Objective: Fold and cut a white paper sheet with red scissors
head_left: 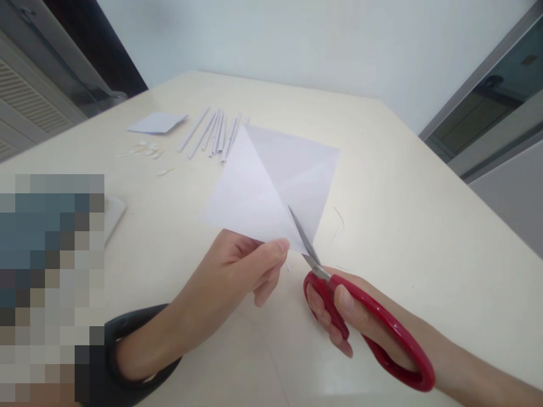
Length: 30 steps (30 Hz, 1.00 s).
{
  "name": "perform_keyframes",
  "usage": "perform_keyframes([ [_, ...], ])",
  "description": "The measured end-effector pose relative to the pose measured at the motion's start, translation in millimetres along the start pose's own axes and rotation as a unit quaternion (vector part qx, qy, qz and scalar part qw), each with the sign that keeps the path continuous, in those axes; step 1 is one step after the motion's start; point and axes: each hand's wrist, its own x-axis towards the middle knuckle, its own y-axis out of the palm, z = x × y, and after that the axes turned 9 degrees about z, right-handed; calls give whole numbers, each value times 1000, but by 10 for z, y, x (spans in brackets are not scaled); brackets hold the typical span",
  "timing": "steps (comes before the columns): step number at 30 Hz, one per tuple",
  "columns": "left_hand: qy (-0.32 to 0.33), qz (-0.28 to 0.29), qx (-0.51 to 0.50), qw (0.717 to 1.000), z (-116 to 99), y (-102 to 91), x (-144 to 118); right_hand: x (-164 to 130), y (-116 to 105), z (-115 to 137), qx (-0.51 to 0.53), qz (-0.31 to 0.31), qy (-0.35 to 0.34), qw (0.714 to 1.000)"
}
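A white sheet of paper (pixel 250 192) with a diagonal crease is held up over the table. My left hand (pixel 250 265) pinches its near edge between thumb and fingers. Red-handled scissors (pixel 386 322) are gripped in my right hand (pixel 339 311), with fingers through the handle loops. Their blades stand apart at the near right corner of the sheet, one lying over the paper and the other partly hidden beneath it. The thumb of my left hand is close to the blades on their left side.
On the white table (pixel 390 186), several rolled paper tubes (pixel 216 133) lie beyond the sheet. Left of them are a folded paper (pixel 156 122) and several cotton swabs (pixel 148 150). Thin paper slivers (pixel 338 217) lie to the right. A blurred-out patch (pixel 51 282) covers the lower left.
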Motion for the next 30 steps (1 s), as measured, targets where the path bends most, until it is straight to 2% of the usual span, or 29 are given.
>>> perform_keyframes([
  [4,-7,15,-10,1000,3,6,7,-16,-15,-2,-9,-11,3,1000],
  [22,-8,12,-24,1000,4,15,34,28,-5,-82,-6,-17,18,1000],
  [30,2,17,-39,999,3,13,17,3,-28,-100,7,10,35,999],
])
